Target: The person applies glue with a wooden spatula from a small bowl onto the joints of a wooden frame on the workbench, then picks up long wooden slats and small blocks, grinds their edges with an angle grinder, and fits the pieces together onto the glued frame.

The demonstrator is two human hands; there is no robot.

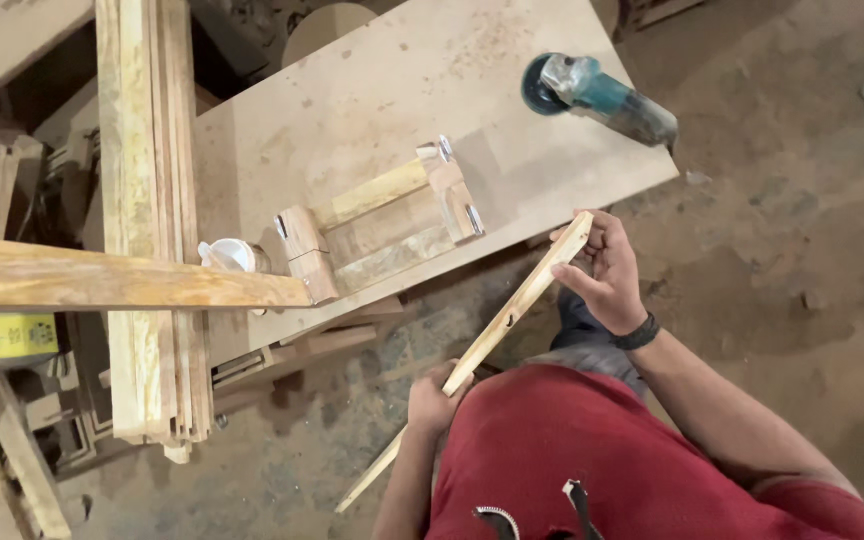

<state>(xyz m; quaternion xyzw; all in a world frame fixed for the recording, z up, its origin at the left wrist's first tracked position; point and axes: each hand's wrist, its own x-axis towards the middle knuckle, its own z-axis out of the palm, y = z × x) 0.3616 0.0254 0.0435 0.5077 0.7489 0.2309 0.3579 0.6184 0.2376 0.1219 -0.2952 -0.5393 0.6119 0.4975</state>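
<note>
I hold a long thin wooden strip [500, 325] slanted in front of my body, just off the near edge of the workbench [402, 90]. My left hand [434, 403] grips it low down, near its middle. My right hand [607, 270] pinches its upper end between fingers and thumb; a dark band sits on that wrist. On the bench lies a small wooden frame [382, 225] with metal brackets at its corners. A teal angle grinder [597, 95] rests at the bench's far right corner.
A stack of long wooden slats [147, 220] runs upright at the left, crossed by a wide plank [122, 280]. A white round container [230, 255] sits beside the frame. More offcuts [2, 470] and a yellow object [24, 335] lie on the dusty floor [802, 250].
</note>
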